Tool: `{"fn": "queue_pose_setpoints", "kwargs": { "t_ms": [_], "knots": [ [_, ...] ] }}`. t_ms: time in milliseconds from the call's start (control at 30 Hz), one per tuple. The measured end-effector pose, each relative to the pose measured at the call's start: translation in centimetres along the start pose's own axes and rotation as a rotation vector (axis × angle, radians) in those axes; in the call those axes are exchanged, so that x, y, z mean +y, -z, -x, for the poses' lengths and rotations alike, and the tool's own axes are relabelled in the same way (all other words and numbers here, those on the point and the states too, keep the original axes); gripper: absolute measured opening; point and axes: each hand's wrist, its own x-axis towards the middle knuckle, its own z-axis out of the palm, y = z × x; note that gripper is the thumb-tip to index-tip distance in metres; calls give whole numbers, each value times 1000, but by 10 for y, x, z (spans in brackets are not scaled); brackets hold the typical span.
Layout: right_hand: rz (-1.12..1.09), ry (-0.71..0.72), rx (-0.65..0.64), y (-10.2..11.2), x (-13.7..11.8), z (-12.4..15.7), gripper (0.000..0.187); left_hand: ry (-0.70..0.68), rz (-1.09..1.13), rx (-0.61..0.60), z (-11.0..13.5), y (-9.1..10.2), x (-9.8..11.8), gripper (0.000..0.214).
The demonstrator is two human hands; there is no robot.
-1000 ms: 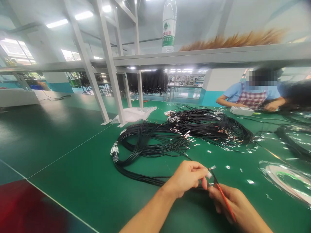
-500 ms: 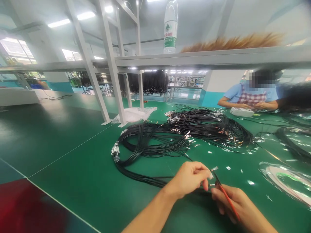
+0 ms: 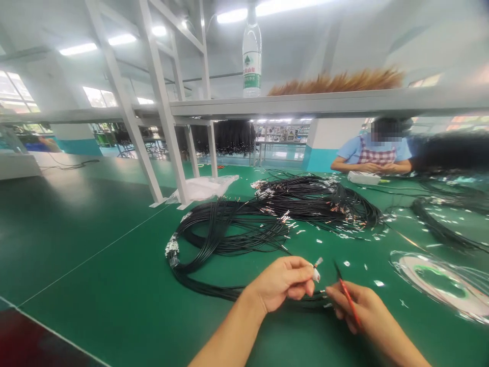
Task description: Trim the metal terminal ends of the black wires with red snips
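Observation:
Pinched between my left hand's (image 3: 284, 280) thumb and fingers is the end of a black cable (image 3: 316, 264), with a clear tip and a small white tag beside it. My right hand (image 3: 361, 306) grips a slim red tool (image 3: 348, 298) with a dark pointed tip, which stands up just right of the cable end without touching it. Between the hands, a bundle of black cables (image 3: 214, 289) runs beneath my left hand, and its ends show near my right fingertips. The bundle loops left to a group of clear-wrapped ends (image 3: 172, 251).
More black cables (image 3: 305, 199) lie coiled farther back on the green table (image 3: 114, 285), among scattered white scraps (image 3: 378, 283). A pale spool (image 3: 412, 275) lies at right. Behind stand a metal rack (image 3: 168, 132) with a water bottle (image 3: 252, 66) and a co-worker (image 3: 374, 155).
The tool's tip has moved away from the cable end, leaving a gap. My left hand still pinches the cable. The whole view has shifted slightly.

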Motion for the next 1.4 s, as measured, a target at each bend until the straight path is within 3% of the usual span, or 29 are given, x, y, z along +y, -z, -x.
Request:
{"fn": "queue_pose_setpoints", "kwargs": {
  "t_ms": [200, 500, 867, 1033, 1100, 1167, 1267, 1400],
  "knots": [
    [-353, 51, 123, -8, -26, 12, 40, 61, -119, 54, -8, -11, -16, 42],
    [-410, 57, 110, -12, -24, 15, 35, 98, -135, 35, -8, -10, -17, 45],
    [-310, 85, -27, -3, -26, 25, 31, 205, -84, -314, -3, 2, -14, 33],
    [-236, 114, -42, -2, -32, 29, 34, 243, -105, -355, -2, 3, -13, 34],
    [-230, 129, -10, -1, -30, 27, 35, 217, -132, -301, -2, 0, -13, 33],
    [-244, 111, 53, 0, -27, 22, 37, 127, -208, -150, -3, -6, -13, 29],
    [-300, 39, 111, 5, -20, 14, 41, -106, -383, 137, -4, -17, -16, 15],
    [-393, -44, 91, 7, -20, 14, 42, -365, -655, 322, -5, -25, -22, 9]
  ]
}}
